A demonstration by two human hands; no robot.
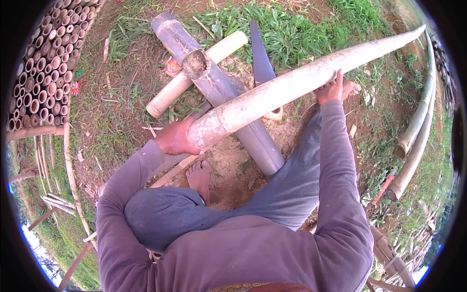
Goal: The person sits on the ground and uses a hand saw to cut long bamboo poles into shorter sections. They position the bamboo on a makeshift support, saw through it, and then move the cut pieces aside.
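A long, pale bamboo pole [287,92] slants from near my left knee up to the far right, across a thick grey bamboo log [258,141]. My left hand [177,137] is wrapped round its near end. Further along, my right hand [332,91] holds the pole from its near side, fingers partly hidden. A short pale bamboo piece [170,95] crosses the grey log, which has an open notch [195,63] in its upper side. Behind the pole lies a handsaw [261,61], its dark blade pointing away; the pole hides part of it.
Stacked cut bamboo tubes [46,63] fill a rack at the far left. Two more bamboo poles [416,131] lie on the right. Sawdust [226,168] covers the soil near my bare foot [198,180]. Grass [311,39] grows beyond the saw.
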